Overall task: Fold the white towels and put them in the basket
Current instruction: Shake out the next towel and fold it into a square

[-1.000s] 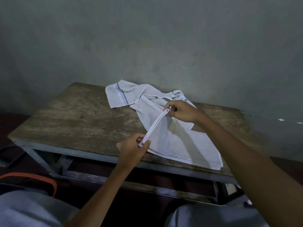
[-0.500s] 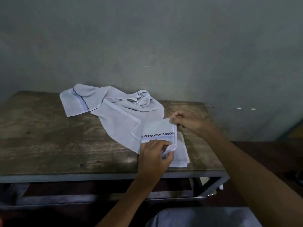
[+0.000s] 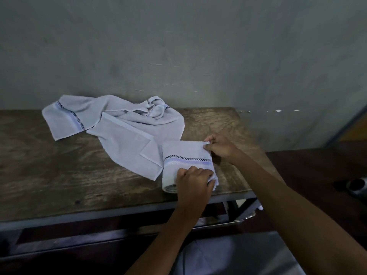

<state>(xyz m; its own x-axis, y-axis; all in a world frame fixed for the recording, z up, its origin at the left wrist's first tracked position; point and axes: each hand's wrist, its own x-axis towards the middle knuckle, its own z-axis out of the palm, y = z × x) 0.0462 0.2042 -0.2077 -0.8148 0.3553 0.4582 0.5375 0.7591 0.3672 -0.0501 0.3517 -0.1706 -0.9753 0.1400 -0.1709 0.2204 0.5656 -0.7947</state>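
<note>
A folded white towel (image 3: pixel 182 153) with a checked black and blue stripe lies near the front right corner of the wooden table (image 3: pixel 59 175). My left hand (image 3: pixel 193 180) grips its near right corner. Its far right corner is pinched by my right hand (image 3: pixel 220 145). Behind and to the left, a loose white towel (image 3: pixel 123 132) with the same stripe lies crumpled and spread on the table. No basket is in view.
The table stands against a grey wall (image 3: pixel 178 46) and has a dark metal frame (image 3: pixel 99 215) along its front edge. A dark rounded object (image 3: pixel 357 187) sits low on the floor at the far right. My knees in grey cloth (image 3: pixel 228 255) show at the bottom.
One second ago both hands held a half-folded towel up by its edge. It has since been folded over to the right into a small square, and the view has shifted right.
</note>
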